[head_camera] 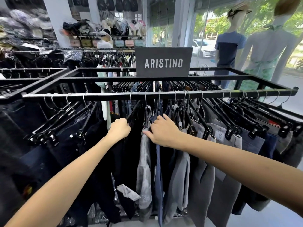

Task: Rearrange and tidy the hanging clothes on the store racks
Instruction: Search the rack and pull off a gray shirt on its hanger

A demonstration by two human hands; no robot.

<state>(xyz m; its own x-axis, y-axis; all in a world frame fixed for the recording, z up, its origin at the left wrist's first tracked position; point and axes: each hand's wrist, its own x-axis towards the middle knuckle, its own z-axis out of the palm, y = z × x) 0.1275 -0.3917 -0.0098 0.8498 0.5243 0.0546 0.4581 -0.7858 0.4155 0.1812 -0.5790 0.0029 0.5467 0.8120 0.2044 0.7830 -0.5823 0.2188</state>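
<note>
While the left hand [120,129] grips black trousers [131,145], the right hand [161,133] lies flat below "ARISTINO" sign [163,62].

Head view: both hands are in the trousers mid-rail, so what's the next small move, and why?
Probably slide the black trousers that the left hand grips leftward along the rail. The right hand rests on the grey trousers, and those garments are bunched while the rail to the left is barer.

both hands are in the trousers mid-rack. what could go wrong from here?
1. The left hand grips black trousers by the fabric; a pull might slip them from their hanger clips.
2. The right hand spreads over the grey trousers; the hangers to its right are packed tight, so sliding them along the rail could tangle hooks.
</note>
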